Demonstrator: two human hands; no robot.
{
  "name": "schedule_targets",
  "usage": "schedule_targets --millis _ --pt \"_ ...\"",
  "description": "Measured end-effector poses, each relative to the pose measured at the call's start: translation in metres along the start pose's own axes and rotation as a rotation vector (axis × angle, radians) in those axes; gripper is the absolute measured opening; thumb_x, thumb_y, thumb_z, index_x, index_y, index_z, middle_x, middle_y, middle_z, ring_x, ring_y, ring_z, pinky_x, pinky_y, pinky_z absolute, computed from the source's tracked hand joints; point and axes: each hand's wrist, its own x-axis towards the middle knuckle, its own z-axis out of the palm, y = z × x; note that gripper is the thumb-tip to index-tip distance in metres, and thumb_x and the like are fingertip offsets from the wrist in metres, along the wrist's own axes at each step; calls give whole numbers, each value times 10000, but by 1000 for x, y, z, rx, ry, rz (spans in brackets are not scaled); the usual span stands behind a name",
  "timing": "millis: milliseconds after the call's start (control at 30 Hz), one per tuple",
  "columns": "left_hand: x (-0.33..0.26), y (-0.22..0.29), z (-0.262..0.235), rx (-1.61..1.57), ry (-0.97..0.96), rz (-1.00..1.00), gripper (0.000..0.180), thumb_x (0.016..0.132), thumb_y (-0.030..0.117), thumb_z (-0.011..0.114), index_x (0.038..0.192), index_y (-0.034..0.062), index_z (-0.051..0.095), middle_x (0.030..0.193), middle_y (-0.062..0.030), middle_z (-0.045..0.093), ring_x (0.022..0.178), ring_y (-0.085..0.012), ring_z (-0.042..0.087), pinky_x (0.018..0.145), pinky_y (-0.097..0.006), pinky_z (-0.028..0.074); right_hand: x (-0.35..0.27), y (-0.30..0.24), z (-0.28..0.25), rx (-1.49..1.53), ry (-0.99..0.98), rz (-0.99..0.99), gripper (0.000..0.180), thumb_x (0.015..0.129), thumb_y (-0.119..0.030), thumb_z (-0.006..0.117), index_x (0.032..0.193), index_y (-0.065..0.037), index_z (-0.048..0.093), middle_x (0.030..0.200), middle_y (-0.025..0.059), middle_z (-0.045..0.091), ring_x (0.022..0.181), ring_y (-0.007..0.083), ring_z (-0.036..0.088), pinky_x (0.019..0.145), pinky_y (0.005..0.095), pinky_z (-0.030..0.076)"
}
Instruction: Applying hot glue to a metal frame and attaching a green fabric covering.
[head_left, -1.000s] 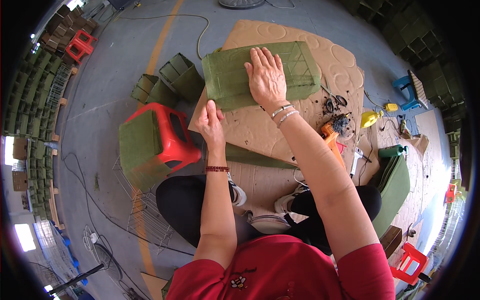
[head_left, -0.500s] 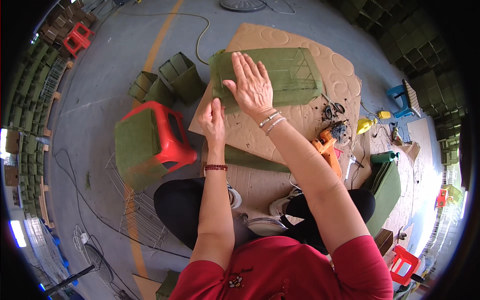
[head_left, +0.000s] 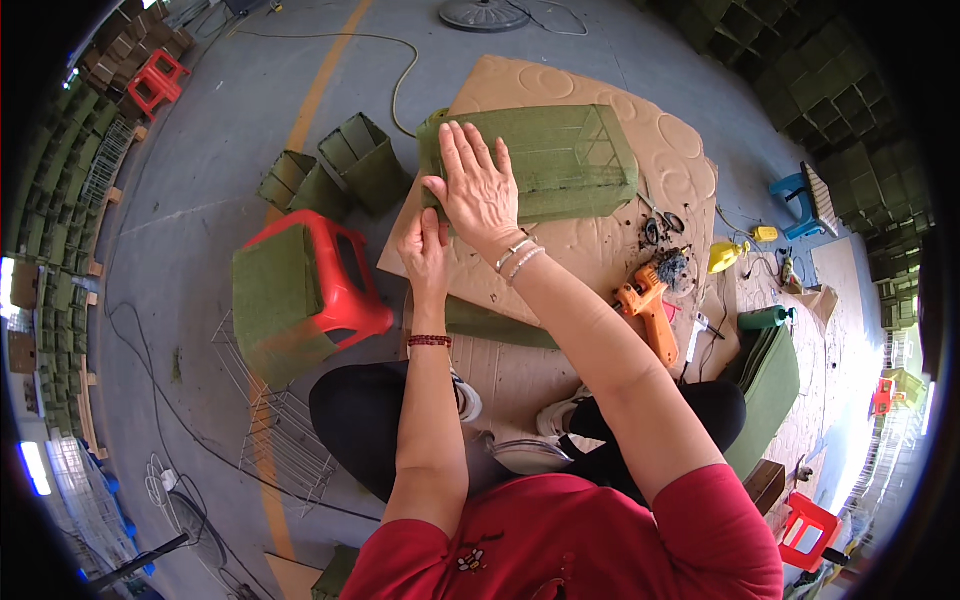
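Observation:
A long green fabric-covered box, with thin wire lines showing through the cloth, lies on its side on a cardboard sheet. My right hand presses flat on its left end, fingers stretched out and palm down. Just below that, my left hand is closed at the box's lower left corner, thumb up, pinching the fabric edge; its curled fingers are partly hidden. By the box's right end lie scissors with black handles. An orange glue gun rests nearer to me, beside a dark clump of scraps.
To the left, a red stool has green fabric draped over it, with two open green boxes behind. Wire frames lie on the floor. At right are a yellow bottle, a green bottle and stacked green panels.
My right hand has slid a little left and down across the fabric, still flat. My left hand stays at the corner. The box has shifted slightly.

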Motion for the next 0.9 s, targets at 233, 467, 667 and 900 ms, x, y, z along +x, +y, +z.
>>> schedule_targets --millis 233,467,667,900 --pt "-11 4 -13 104 29 -70 345 1028 274 476 835 8 579 674 10 523 626 -68 464 585 -232 386 -3 1 7 -25 11 -81 751 920 -551 444 1445 -24 340 1423 114 461 1360 282 373 1102 539 265" --pt "31 133 50 473 413 -489 426 1029 334 440 1184 -46 553 1070 -152 634 996 -232 620 931 -330 458 -8 9 5 -33 37 -64 752 914 -520 475 1446 -9 331 1422 123 460 1361 291 370 1102 544 261" --pt "16 22 -9 94 -116 -22 439 1010 378 498 1038 -37 641 916 -20 622 875 -89 483 808 -260 414 -4 0 4 13 60 -41 676 942 -428 477 1437 9 332 1435 144 442 1356 302 371 1112 531 260" --pt "11 9 -6 114 -70 42 373 1015 315 510 964 -30 642 794 38 554 757 -49 429 690 -218 390 -9 13 -10 4 -16 -99 721 942 -508 444 1448 -11 312 1469 127 401 1375 281 348 1122 495 263"
